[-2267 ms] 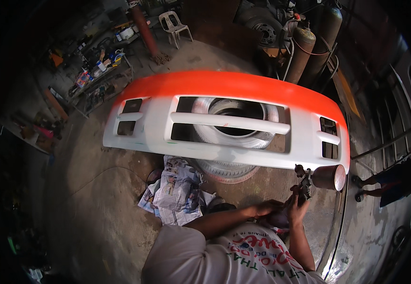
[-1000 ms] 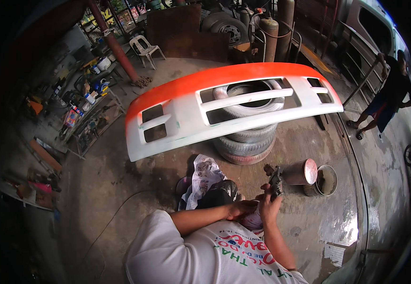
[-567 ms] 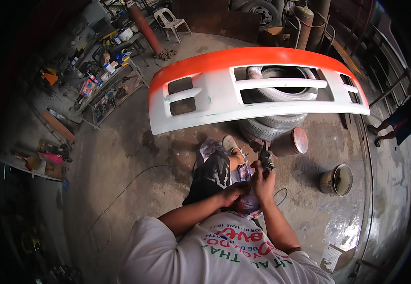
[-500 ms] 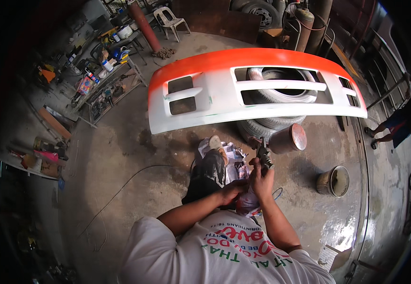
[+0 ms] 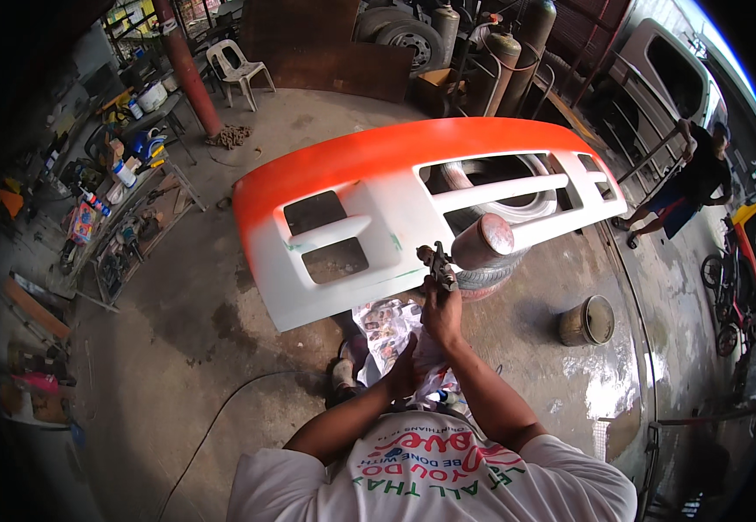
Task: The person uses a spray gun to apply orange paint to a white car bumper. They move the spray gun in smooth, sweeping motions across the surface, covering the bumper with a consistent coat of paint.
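My right hand [image 5: 441,309] grips a metal spray gun [image 5: 438,268] with a large cup [image 5: 482,242] stained red, held in front of the bumper. My left hand [image 5: 400,372] is low beside my right wrist, curled at a crumpled, stained bundle that is partly hidden; what exactly it grips is unclear. The long bumper [image 5: 430,133], orange along its top and white below, with grille openings and small green marks, lies over stacked tires [image 5: 487,280]. Crumpled printed paper [image 5: 378,326] lies on the floor under the bumper's near edge.
A cluttered bench [image 5: 117,217] stands left, by a red post [image 5: 187,78] and plastic chair [image 5: 234,70]. Gas cylinders [image 5: 501,61] and tires stand behind. A person [image 5: 687,183] is at the right near railings. A bucket [image 5: 585,322] and a hose [image 5: 256,383] are on the floor.
My right hand and the spray gun have risen and moved left toward the bumper. The view has swung, so the bumper appears more angled and the person at the right is more visible.
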`<state>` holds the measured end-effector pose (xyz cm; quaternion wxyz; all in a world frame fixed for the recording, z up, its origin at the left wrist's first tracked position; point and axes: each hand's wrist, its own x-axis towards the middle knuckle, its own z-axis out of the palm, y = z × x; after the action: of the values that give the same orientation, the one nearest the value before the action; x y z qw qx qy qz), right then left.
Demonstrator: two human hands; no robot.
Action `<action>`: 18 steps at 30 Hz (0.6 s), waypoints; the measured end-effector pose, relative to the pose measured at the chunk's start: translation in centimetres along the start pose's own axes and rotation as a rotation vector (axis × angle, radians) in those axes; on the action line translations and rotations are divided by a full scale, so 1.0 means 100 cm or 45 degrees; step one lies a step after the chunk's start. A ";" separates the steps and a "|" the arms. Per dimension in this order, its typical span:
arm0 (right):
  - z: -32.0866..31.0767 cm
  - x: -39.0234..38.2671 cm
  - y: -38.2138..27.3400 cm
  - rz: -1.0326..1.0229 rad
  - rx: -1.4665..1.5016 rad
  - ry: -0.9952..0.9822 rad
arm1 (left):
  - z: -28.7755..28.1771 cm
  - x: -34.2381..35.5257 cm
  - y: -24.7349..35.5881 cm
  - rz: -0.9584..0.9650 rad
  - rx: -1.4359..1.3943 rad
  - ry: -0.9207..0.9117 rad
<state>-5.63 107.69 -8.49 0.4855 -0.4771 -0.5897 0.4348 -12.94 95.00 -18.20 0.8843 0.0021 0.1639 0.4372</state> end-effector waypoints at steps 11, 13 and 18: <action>0.220 0.057 -0.047 0.056 -0.205 -0.182 | -0.067 -0.119 0.142 0.332 0.550 0.014; 0.227 0.075 -0.027 0.044 -0.261 -0.119 | -0.071 -0.114 0.161 0.117 0.432 -0.007; 0.232 0.124 -0.022 -0.131 -0.417 -0.021 | -0.062 -0.092 0.178 0.325 0.463 0.097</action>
<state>-29.75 118.42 -7.87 0.4181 -0.5154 -0.6802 0.3114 -33.67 98.00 -18.76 0.8001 0.1659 0.2717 0.5084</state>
